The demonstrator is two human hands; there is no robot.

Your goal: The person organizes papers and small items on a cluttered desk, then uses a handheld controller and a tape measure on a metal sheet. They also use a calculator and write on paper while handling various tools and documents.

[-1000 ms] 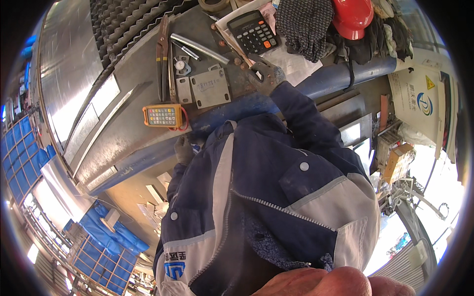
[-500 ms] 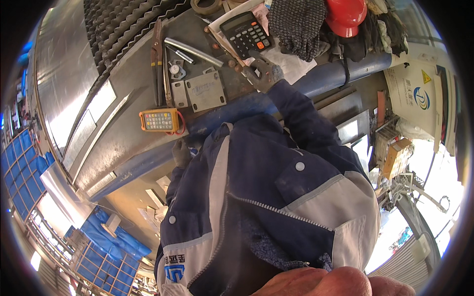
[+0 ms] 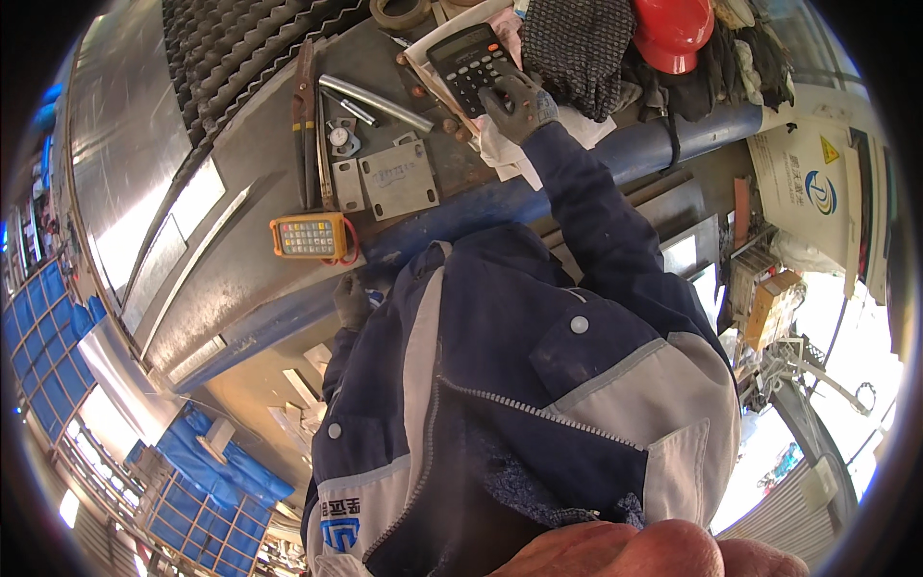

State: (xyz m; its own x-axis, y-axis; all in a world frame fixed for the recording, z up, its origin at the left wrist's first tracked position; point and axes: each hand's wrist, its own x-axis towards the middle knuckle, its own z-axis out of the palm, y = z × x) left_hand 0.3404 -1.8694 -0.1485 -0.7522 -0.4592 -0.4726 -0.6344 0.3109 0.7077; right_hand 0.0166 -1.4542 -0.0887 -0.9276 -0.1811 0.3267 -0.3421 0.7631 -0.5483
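Gloved in grey, my right hand (image 3: pixel 521 108) is over the lower keys of a black calculator (image 3: pixel 471 60), fingers apart and partly bent, gripping nothing. Its fingers cover some of the keys; whether one presses a key is hard to see. Under the calculator lie white paper sheets (image 3: pixel 510 159). My left hand (image 3: pixel 352 302), also in a grey glove, hangs low at the bench's near edge beside my jacket. Its fingers are partly hidden and too small to read. Nearest to it on the bench is an orange-cased remote control (image 3: pixel 308 236) with a red cord.
Left of the papers lie a slotted metal plate (image 3: pixel 401 179), a dial gauge (image 3: pixel 340 137), a metal tube (image 3: pixel 377 102) and long-handled snips (image 3: pixel 305 125). A dark knitted glove (image 3: pixel 577 53) and a red helmet (image 3: pixel 675 34) sit at the back right. Corrugated sheets (image 3: pixel 250 48) fill the far left.
My right hand has moved up and slightly right, from the calculator's lower edge onto its keys. My left hand has stayed nearly in place.
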